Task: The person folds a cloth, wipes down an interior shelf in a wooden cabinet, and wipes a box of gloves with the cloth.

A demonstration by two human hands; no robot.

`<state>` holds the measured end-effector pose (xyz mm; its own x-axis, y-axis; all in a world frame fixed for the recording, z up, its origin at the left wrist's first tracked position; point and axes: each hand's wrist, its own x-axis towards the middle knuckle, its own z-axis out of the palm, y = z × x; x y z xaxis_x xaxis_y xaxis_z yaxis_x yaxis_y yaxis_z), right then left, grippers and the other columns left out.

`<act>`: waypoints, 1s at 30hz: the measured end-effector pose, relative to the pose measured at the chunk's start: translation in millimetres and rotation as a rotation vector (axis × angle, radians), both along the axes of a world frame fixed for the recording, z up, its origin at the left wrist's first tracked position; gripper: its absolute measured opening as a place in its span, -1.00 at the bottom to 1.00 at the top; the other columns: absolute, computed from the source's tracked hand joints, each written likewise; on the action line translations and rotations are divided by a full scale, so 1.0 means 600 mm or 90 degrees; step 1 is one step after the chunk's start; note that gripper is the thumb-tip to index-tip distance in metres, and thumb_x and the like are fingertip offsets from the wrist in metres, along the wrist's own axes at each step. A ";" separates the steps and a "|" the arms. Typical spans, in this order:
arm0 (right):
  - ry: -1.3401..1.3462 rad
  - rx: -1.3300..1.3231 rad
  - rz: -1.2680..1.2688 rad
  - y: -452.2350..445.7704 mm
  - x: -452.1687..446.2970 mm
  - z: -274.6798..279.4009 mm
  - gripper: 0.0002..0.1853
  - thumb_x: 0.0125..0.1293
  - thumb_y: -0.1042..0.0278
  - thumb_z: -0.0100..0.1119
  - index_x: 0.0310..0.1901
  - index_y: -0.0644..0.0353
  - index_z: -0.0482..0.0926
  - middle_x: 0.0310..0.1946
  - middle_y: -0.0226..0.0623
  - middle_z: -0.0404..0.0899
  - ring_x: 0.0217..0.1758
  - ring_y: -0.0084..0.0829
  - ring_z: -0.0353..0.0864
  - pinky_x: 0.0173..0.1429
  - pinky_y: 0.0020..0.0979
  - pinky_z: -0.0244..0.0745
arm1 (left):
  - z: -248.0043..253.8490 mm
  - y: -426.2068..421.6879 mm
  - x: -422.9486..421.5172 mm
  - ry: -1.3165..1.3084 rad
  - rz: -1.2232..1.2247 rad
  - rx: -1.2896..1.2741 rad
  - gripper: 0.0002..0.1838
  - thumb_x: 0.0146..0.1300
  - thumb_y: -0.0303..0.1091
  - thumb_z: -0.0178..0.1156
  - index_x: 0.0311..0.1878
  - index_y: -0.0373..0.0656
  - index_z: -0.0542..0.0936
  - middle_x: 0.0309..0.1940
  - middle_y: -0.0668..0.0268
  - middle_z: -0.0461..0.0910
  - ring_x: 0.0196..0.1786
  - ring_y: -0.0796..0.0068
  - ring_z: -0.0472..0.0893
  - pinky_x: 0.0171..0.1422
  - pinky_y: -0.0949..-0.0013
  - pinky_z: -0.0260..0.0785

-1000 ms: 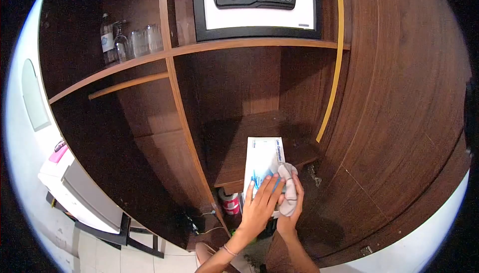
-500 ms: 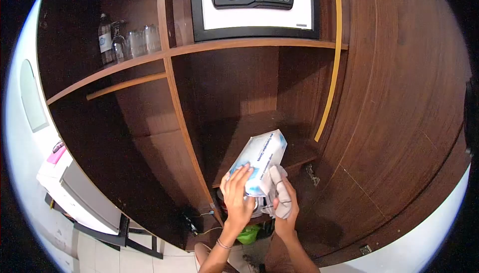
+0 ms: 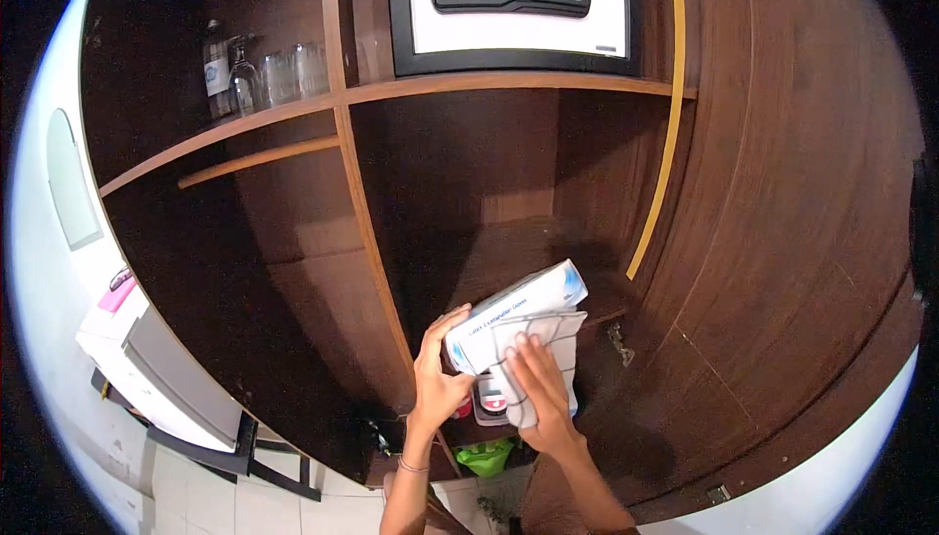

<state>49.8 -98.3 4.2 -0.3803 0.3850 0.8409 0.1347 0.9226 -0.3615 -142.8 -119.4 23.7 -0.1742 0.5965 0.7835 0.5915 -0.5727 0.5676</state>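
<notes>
My left hand [image 3: 439, 375] grips the near left end of a white and blue box of latex examination gloves [image 3: 518, 308], which is tilted up toward the right. A checked cloth [image 3: 514, 398], whitish with dark lines, lies under my right hand [image 3: 544, 388], pressed against the box's near side. The fingers of that hand are laid along the cloth, and part of it hangs below the palm. Beneath the box, partly covered, a tray with a red and white round item [image 3: 492, 396] shows on the lower shelf.
A safe [image 3: 518, 2] with keypad sits on the upper shelf. Drinking glasses [image 3: 279, 75] and a bottle [image 3: 216, 70] stand at upper left. A green bag [image 3: 484, 458] is low down. The wooden divider [image 3: 377, 261] runs left of my hands; a small white fridge [image 3: 161, 369] stands farther left.
The box has turned to lie more crosswise, showing another side. My right hand has brought the cloth from the box's end onto its side, spreading it out.
</notes>
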 end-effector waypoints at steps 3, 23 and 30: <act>0.011 -0.028 -0.079 0.016 0.003 0.011 -0.32 0.35 0.35 0.22 0.52 0.21 0.41 0.61 -0.04 0.28 0.69 0.02 0.18 0.69 0.10 0.05 | -0.003 0.007 -0.002 -0.055 -0.015 -0.013 -0.02 -0.16 -0.37 0.74 0.39 -0.20 0.45 0.39 0.08 0.54 0.45 0.18 0.51 0.58 0.12 0.32; -0.022 -0.056 -0.106 0.008 -0.002 0.034 -0.19 0.20 0.37 0.12 0.57 0.14 0.35 0.64 -0.10 0.22 0.73 -0.03 0.10 0.70 0.18 -0.09 | -0.020 0.013 -0.004 -0.011 -0.043 0.041 -0.22 -0.03 -0.54 0.45 0.36 -0.19 0.45 0.37 0.07 0.55 0.48 0.08 0.47 0.68 -0.10 0.05; -0.067 -0.024 -0.033 -0.033 -0.021 0.021 -0.19 0.22 0.31 0.11 0.59 0.10 0.33 0.65 -0.08 0.19 0.73 -0.03 0.09 0.69 0.18 -0.07 | -0.023 0.011 -0.007 0.013 -0.039 0.058 -0.33 0.11 -0.48 0.46 0.33 -0.16 0.47 0.36 0.09 0.55 0.46 0.09 0.48 0.69 -0.09 0.04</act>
<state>37.3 -118.4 16.7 -0.4447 0.4371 0.7817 0.2202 0.8994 -0.3776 -147.2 -112.7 9.6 -0.1232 0.5319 0.8378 0.5649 -0.6565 0.4999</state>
